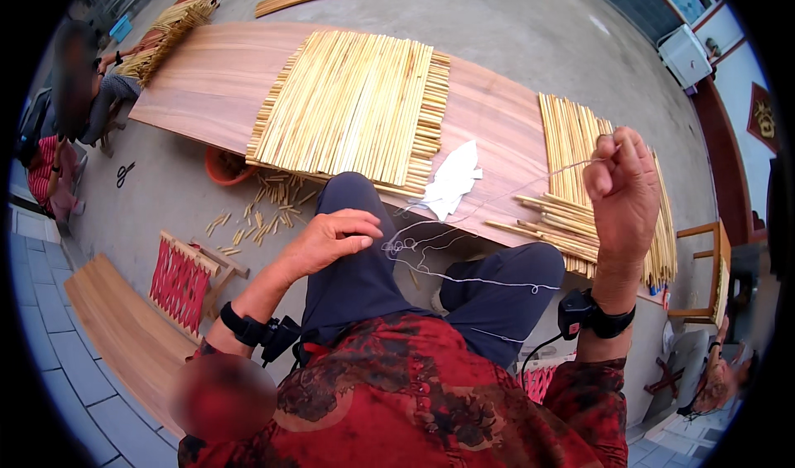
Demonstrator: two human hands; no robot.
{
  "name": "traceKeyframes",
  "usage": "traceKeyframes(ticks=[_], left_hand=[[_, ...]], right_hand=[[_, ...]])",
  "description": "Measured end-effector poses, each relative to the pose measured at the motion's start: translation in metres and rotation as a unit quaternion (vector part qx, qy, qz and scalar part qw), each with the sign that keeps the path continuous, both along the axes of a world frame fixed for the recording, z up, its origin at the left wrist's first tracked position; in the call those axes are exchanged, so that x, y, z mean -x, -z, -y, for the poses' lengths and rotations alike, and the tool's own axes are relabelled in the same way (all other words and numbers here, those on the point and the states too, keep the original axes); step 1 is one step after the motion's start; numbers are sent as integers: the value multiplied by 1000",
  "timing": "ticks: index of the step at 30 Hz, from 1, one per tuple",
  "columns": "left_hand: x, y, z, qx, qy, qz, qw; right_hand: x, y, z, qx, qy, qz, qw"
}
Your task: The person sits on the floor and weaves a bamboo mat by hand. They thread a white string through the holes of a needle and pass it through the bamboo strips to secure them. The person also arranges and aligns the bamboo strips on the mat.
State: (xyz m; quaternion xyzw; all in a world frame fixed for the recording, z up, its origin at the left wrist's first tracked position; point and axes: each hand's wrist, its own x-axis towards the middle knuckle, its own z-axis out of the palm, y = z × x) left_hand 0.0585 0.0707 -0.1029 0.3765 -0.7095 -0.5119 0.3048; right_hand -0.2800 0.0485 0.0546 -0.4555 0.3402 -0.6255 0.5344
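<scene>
My right hand [621, 186] is raised over the right part of the table, its fingertips pinched on a thin white string [505, 282]. From there the string runs slack to the left and lies in loose loops across my dark trousers [348, 282]. My left hand [331, 240] rests by my left knee, fingers loosely bent and thumb apart, with nothing visible in it. A wide mat of straw-coloured sticks [344, 108] lies on the wooden table [497, 103] ahead of me. Crumpled white paper or cloth [454, 180] sits beside it, near the table's front edge.
More sticks [571, 132] lie loose at the table's right end. Cut stick pieces [269, 207] litter the floor near an orange-red basin [224, 166]. Scissors [125, 173] lie farther left. A red-webbed folding stool [178, 282] and a wooden bench [116, 327] stand behind left. People sit on both sides.
</scene>
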Motion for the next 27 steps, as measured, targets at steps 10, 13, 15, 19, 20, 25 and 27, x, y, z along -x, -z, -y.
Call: traceKeyframes(ticks=[10,13,15,19,20,25,27], left_hand=[[81,-146,10,-134,-11,-349,927],[85,-153,11,-127,-5,-346,930],[88,-157,9,-91,-48,-304,947],[79,-180,9,-113,-58,-286,950],[74,-187,11,-112,-63,-307,943],[24,-208,36,-53,-85,-359,928],[-16,-215,47,-49,-66,-391,917]], right_hand=[[-78,-12,-2,249,-34,-379,891],[-83,-10,1,185,-62,-245,950],[-85,-10,-6,118,-95,-169,974],[-83,9,-14,38,-180,-11,983],[-82,22,-14,46,-195,-47,979],[-63,60,-35,-81,-370,-283,881],[-51,84,-41,10,-282,-387,878]])
